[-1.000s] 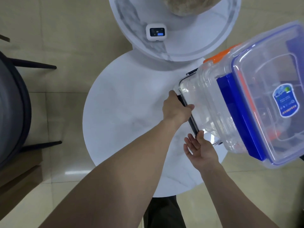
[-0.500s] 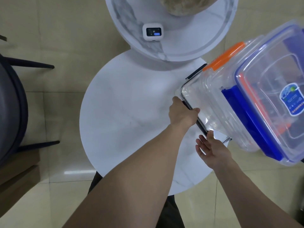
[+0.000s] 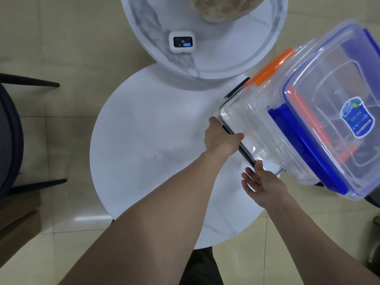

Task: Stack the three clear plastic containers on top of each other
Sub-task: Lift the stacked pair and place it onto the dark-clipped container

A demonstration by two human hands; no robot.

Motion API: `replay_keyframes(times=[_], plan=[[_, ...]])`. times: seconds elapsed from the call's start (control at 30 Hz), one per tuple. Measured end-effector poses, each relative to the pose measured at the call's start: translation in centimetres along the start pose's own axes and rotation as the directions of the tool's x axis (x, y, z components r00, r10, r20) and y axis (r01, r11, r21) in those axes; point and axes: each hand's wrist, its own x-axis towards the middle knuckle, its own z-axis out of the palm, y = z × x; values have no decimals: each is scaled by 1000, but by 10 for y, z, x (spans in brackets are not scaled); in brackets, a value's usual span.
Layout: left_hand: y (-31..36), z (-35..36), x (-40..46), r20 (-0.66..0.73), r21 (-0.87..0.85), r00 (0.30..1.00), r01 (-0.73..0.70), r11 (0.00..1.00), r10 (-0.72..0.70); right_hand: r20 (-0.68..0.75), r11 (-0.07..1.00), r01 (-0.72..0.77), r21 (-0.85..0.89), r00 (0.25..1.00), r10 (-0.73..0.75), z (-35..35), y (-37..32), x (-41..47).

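Note:
Three clear plastic containers stand stacked at the right edge of the round white table (image 3: pixel 148 140). The bottom container (image 3: pixel 242 128) has a black-trimmed lid, the middle one has orange clasps (image 3: pixel 269 66), and the top container (image 3: pixel 337 112) has a blue lid and a blue label. My left hand (image 3: pixel 221 138) grips the bottom container's near-left rim. My right hand (image 3: pixel 261 182) is open, fingers spread, its fingertips touching the bottom container's near corner.
A higher marble round table (image 3: pixel 205 38) at the back holds a small white display device (image 3: pixel 182 42) and a tan rounded object (image 3: pixel 222 7). A dark chair (image 3: pixel 10 130) stands at the left. The floor is beige tile.
The view has shifted a little and the stack sits slightly further right in frame. Both hands stay on the bottom container's near side in the same grip.

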Motion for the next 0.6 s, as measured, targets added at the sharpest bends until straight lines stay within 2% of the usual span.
replay_keyframes(times=[0.6], plan=[[21, 8, 25, -7, -29, 1000, -24, 999, 23, 22, 999, 25, -36, 999, -24, 9, -24, 5]])
